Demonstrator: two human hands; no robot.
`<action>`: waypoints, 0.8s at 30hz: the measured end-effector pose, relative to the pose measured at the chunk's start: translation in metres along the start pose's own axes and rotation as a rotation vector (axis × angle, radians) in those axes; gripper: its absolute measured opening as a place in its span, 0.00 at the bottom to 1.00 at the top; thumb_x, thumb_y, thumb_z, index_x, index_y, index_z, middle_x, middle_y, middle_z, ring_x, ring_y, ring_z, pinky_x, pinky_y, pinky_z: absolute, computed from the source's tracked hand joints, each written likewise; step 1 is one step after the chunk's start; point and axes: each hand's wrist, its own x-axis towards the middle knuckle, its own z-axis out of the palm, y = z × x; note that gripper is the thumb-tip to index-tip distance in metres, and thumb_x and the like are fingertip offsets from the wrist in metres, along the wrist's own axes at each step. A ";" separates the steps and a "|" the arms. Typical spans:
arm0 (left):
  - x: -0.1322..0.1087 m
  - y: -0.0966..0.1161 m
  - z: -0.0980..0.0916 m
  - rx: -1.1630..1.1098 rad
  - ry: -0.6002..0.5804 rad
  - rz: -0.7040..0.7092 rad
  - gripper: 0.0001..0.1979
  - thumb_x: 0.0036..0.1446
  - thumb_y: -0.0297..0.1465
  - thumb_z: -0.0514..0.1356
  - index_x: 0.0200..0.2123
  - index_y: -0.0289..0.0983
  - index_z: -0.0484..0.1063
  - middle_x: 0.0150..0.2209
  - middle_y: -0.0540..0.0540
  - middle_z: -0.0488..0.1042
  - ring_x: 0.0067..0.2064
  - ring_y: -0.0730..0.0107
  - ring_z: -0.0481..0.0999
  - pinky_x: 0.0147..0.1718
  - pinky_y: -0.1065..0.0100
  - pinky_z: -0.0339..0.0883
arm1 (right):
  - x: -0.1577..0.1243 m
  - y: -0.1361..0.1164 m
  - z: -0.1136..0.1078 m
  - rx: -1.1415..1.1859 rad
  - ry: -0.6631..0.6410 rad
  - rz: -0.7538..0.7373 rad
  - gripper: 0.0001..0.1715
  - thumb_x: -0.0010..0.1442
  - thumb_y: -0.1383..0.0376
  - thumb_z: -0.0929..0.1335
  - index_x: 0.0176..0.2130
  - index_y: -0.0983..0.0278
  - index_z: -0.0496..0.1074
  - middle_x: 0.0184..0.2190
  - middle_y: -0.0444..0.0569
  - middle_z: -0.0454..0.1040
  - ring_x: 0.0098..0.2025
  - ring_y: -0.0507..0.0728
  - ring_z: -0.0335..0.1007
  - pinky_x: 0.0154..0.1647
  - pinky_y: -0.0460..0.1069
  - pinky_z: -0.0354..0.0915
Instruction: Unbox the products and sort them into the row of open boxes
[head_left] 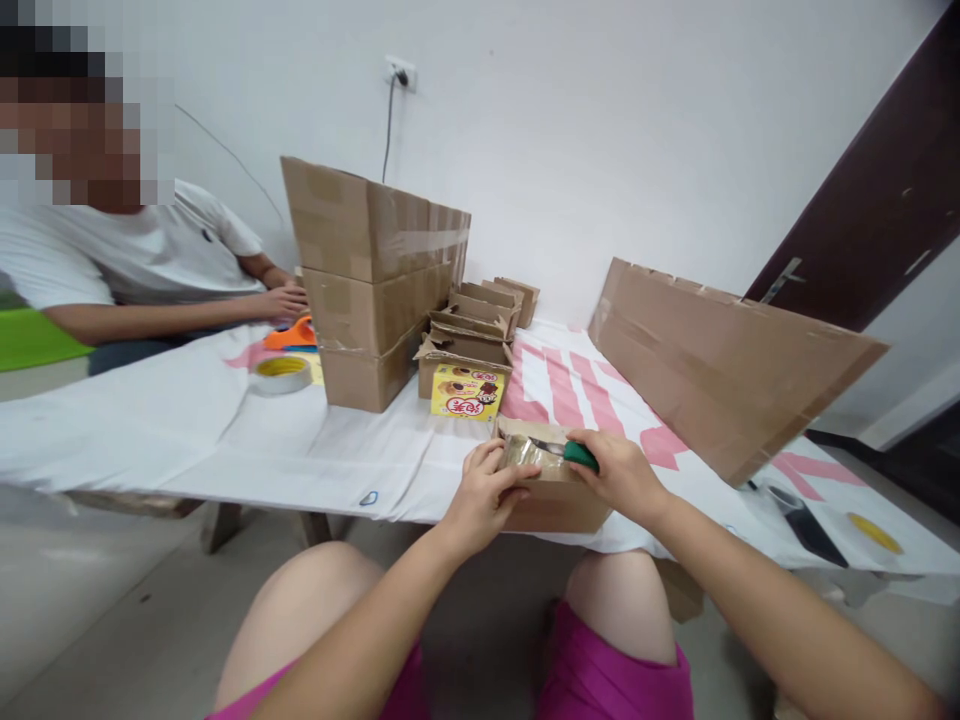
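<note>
A small cardboard box (559, 508) sits at the table's front edge, right before my knees. Shiny clear tape (529, 450) lies on its top. My left hand (484, 490) grips the box's left end, with fingers on the tape. In my right hand (611, 470) is a green-handled tool (580, 456), held over the right part of the box top. The tool's front end is too small and blurred to identify. Just behind the box stands a yellow printed carton (466, 392), leaning near a row of open cardboard boxes (472, 325).
Taped cardboard boxes (352, 310) form a tall stack on the left. Beside it are a tape roll (283, 374) and orange-handled scissors (291, 333); a co-worker (165, 260) sits beyond. A large cardboard sheet (720, 360) stands at right, near another roll (876, 533).
</note>
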 end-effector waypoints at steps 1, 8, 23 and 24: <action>0.000 0.000 0.000 -0.001 -0.001 0.003 0.17 0.55 0.27 0.61 0.48 0.47 0.75 0.47 0.43 0.71 0.57 0.53 0.60 0.55 0.48 0.58 | 0.004 0.000 0.001 -0.027 -0.019 -0.021 0.15 0.59 0.69 0.66 0.48 0.63 0.68 0.40 0.53 0.77 0.42 0.59 0.72 0.43 0.52 0.67; 0.001 0.001 -0.002 0.012 -0.002 0.029 0.10 0.54 0.27 0.62 0.40 0.43 0.78 0.43 0.42 0.72 0.56 0.52 0.61 0.54 0.49 0.59 | 0.021 0.004 0.001 -0.172 -0.110 -0.292 0.03 0.60 0.69 0.65 0.37 0.64 0.68 0.29 0.50 0.74 0.34 0.57 0.67 0.36 0.49 0.62; -0.001 -0.003 0.000 0.020 0.025 0.040 0.17 0.55 0.27 0.62 0.48 0.47 0.75 0.44 0.43 0.70 0.56 0.54 0.61 0.54 0.49 0.59 | 0.030 0.010 0.004 0.091 0.071 0.228 0.09 0.56 0.66 0.62 0.40 0.62 0.63 0.31 0.47 0.72 0.32 0.56 0.69 0.34 0.49 0.62; -0.001 -0.003 0.000 0.021 0.025 0.041 0.17 0.55 0.27 0.62 0.48 0.47 0.75 0.44 0.43 0.70 0.55 0.54 0.61 0.54 0.49 0.59 | 0.029 0.013 0.001 0.118 0.108 0.271 0.08 0.57 0.66 0.62 0.40 0.61 0.63 0.31 0.46 0.72 0.31 0.56 0.68 0.34 0.49 0.62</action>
